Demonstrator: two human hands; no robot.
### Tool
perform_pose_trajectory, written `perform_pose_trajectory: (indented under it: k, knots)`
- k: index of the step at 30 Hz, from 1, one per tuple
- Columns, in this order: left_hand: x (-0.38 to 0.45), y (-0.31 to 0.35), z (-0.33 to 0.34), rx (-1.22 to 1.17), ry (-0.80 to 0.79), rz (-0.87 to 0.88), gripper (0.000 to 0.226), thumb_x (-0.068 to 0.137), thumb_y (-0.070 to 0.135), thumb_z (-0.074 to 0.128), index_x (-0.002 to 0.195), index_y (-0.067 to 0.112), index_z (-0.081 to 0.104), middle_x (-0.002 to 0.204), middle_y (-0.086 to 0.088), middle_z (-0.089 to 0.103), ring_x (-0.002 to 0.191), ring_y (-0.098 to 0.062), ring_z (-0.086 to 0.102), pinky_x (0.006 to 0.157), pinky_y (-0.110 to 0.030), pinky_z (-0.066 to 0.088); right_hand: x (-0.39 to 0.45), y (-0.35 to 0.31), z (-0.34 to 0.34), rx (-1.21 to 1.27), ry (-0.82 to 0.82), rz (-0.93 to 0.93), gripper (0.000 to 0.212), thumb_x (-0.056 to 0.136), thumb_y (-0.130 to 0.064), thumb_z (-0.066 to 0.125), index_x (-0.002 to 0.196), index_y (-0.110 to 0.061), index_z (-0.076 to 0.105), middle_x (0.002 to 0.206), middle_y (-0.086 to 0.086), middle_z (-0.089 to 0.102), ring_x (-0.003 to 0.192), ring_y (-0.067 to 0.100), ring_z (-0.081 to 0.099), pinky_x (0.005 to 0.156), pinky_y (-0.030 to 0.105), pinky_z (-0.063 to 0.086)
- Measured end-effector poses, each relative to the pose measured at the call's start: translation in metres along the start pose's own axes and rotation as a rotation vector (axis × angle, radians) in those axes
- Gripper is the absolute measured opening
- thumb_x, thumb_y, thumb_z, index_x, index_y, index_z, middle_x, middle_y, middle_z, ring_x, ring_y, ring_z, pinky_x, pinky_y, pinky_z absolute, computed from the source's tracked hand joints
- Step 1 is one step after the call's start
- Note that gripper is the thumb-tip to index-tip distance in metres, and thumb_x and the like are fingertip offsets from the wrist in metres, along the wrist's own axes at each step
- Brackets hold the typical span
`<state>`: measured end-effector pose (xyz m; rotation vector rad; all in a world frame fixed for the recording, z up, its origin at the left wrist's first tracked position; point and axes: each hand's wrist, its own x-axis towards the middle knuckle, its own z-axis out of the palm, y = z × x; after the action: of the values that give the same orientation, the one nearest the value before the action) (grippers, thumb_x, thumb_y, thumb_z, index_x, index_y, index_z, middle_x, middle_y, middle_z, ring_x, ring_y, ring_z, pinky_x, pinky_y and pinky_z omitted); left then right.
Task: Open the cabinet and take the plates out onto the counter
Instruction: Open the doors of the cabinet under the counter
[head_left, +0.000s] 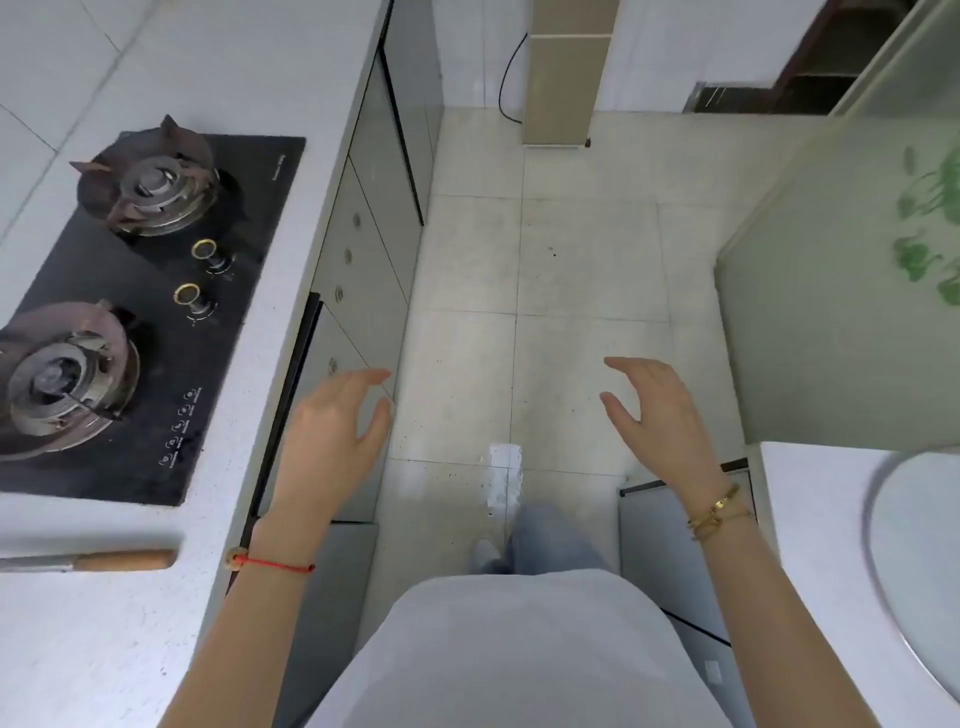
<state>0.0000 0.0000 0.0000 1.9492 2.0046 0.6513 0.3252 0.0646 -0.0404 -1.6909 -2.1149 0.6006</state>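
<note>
A: Hands?
B: Both out in front, over the floor (571, 260). Left hand (332, 426) near the cabinet fronts (363, 270) under the counter (291, 78), not touching. Right hand (660, 410) well apart from it, closer to the sink (883, 545) side.
A: Grip?
B: Both spread apart, fingers loosely curved, holding nothing.
A: Cabinet?
B: Doors under the counter look closed, round knobs (338, 293) down the row. A second set of doors (670, 551) sits below the sink side. Can't tell which holds the plates; none in view.
A: Counter?
B: Black 2-burner gas stove (156, 312) w/ brass-ringed dials. A tool w/ wooden handle (124, 560) lies at the near left, blade end cut off by the frame edge.
A: Wrists?
B: Red string (272, 564) on left, gold bracelets (719, 512) on right.
</note>
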Motion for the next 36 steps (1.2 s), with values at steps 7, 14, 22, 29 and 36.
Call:
perform_pose_trajectory:
  k: [7,14,22,29,36]
  knots:
    - [0.065,0.005,0.019,-0.029,-0.098,-0.004,0.03,0.094,0.013,0.057,0.124,0.008,0.062,0.12,-0.007,0.067,0.11,-0.022,0.062,0.097,-0.025,0.041,0.037,0.018,0.002,0.036,-0.003,0.099,0.04,0.095,-0.023,0.056,0.133,-0.012,0.053,0.131,0.005,0.058,0.125,0.023,0.049,0.108,0.038,0.039]
    - [0.171,0.024,0.06,-0.029,-0.11,0.027,0.032,0.095,0.018,0.055,0.126,0.011,0.06,0.124,-0.004,0.064,0.116,-0.021,0.059,0.101,-0.039,0.047,0.123,0.069,-0.019,0.035,0.02,0.131,0.04,0.095,-0.023,0.056,0.133,-0.013,0.053,0.131,0.005,0.058,0.125,0.023,0.05,0.107,0.036,0.039]
    - [0.311,0.081,0.1,-0.012,-0.05,-0.005,0.029,0.095,0.017,0.056,0.123,0.013,0.061,0.121,-0.003,0.066,0.11,-0.023,0.061,0.095,-0.038,0.049,0.263,0.144,-0.078,0.031,0.049,0.09,0.038,0.094,-0.023,0.058,0.13,-0.016,0.054,0.127,0.002,0.06,0.123,0.02,0.05,0.105,0.038,0.042]
    - [0.412,0.103,0.125,-0.016,-0.008,-0.066,0.028,0.094,0.014,0.057,0.122,0.011,0.062,0.118,-0.005,0.067,0.108,-0.024,0.062,0.094,-0.033,0.046,0.383,0.19,-0.1,0.022,0.011,0.057,0.036,0.094,-0.024,0.057,0.129,-0.016,0.055,0.126,0.002,0.061,0.122,0.021,0.05,0.104,0.037,0.041]
    - [0.538,0.094,0.161,-0.019,0.008,-0.14,0.029,0.095,0.017,0.056,0.123,0.014,0.062,0.12,-0.004,0.067,0.11,-0.025,0.061,0.094,-0.039,0.05,0.521,0.223,-0.094,0.023,-0.019,0.025,0.036,0.094,-0.024,0.058,0.128,-0.016,0.056,0.126,0.003,0.061,0.122,0.022,0.051,0.104,0.034,0.041]
